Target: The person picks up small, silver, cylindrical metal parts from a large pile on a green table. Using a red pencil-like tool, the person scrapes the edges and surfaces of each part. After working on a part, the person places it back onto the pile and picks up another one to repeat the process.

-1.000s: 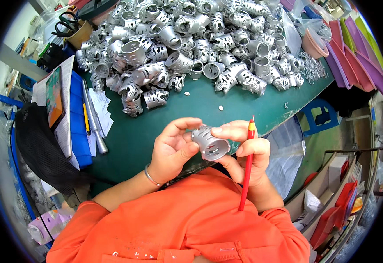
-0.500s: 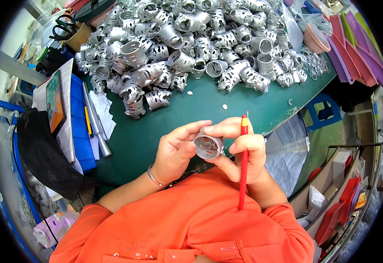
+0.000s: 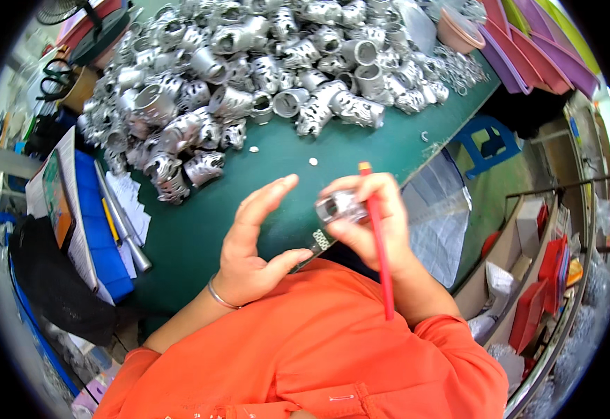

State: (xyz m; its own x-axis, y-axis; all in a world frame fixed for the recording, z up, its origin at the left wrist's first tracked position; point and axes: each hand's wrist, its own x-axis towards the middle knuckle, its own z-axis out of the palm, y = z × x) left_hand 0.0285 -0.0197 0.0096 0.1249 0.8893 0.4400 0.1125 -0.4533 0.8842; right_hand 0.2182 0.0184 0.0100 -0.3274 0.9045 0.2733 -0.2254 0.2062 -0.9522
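Note:
In my right hand (image 3: 382, 216) a silver cut-out metal ring piece (image 3: 338, 207) is gripped between thumb and fingers, blurred by motion. The same hand keeps a long red pencil (image 3: 379, 244) with a yellowish end, slanting down across the palm. My left hand (image 3: 253, 230) is apart from the piece, its fingers spread and thumb out, holding nothing. It wears a metal bangle at the wrist. Ahead of both hands lies a large heap of similar silver cut-out pieces (image 3: 228, 101) on the green table (image 3: 270, 164).
At left stand a blue tray (image 3: 99, 230) with papers, a metal rod (image 3: 125, 220) and a black mesh bag (image 3: 47, 272). Two small white bits lie before the heap. To the right are a blue stool (image 3: 485, 146), stacked coloured trays (image 3: 528, 52) and shelf bins (image 3: 521, 272).
My left hand has let go of the silver piece and opened away from it. My right hand now holds the piece alone, with the pencil. The view has shifted, so the heap sits farther left.

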